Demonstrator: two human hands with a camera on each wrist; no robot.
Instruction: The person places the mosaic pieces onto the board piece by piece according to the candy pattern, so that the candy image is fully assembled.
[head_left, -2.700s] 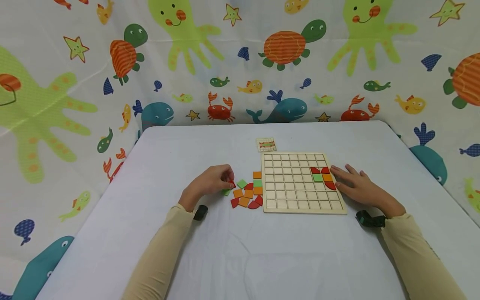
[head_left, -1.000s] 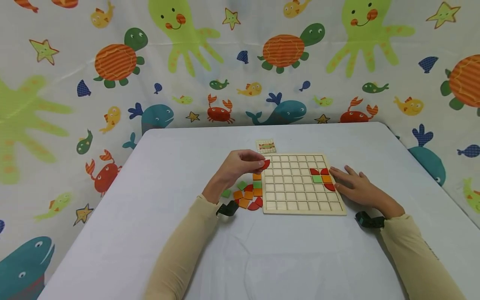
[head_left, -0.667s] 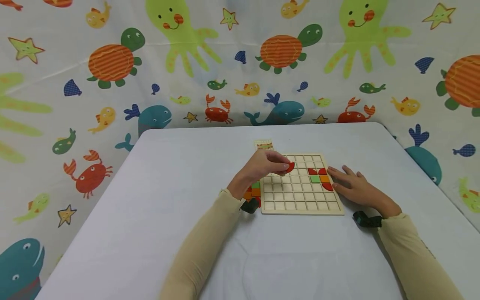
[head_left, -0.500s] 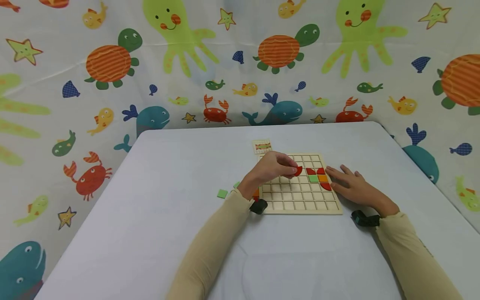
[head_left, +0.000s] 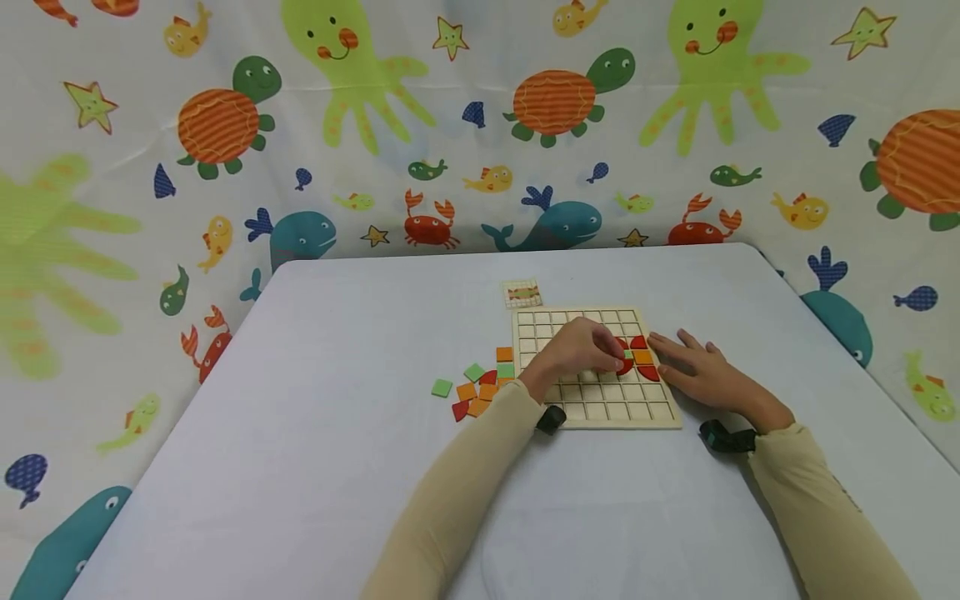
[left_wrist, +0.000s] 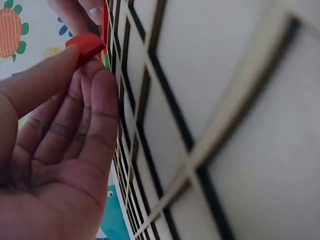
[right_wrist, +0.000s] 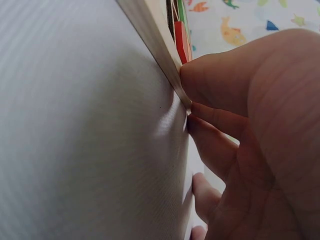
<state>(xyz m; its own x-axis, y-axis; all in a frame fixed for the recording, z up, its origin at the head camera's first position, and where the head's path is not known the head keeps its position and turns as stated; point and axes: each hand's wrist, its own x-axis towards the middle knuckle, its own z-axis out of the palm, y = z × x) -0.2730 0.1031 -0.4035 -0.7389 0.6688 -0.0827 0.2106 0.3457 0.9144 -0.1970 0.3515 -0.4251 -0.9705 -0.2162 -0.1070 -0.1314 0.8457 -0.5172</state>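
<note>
My left hand is over the right half of a wooden grid board. Between thumb and fingertips it pinches a red quarter-circle tile, just below a green square on the board. Beside that square lie an orange square, a red quarter-circle above it and another below. Another red tile at the upper left of this group is partly hidden by my left fingers. My right hand rests at the board's right edge, fingers extended, thumb touching the rim.
Left of the board lies a loose group of tiles, including a green square, an orange square and a red tile. My left forearm covers part of it. A small pattern card lies behind the board's far left corner.
My left hand picked up the red quarter-circle at the loose tiles and carried it right across the board, down beside the green square. My right hand stays at the board's edge.
</note>
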